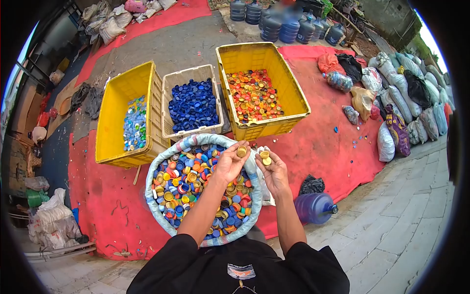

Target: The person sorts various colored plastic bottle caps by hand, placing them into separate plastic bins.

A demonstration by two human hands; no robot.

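Observation:
Above the right rim of an open sack (152,196) full of mixed bottle caps (188,171), my left hand (232,160) holds a gold cap (241,151) in its fingers. Close beside it on the right, my right hand (274,171) grips gold-yellow caps (266,158) between thumb and fingers. The two hands are apart. Beyond the sack, a white crate (167,100) holds blue caps (193,105). A yellow crate (293,100) on the right holds red, orange and yellow caps (254,95). Another yellow crate (111,110) on the left holds light blue, white and green caps (134,125).
A purple-blue water jug (313,208) lies on its side at the right, near a black plastic bag (312,184). Filled sacks (387,142) are piled on the far right. Several water jugs (270,29) stand at the back. Red sheeting (105,210) covers part of the ground.

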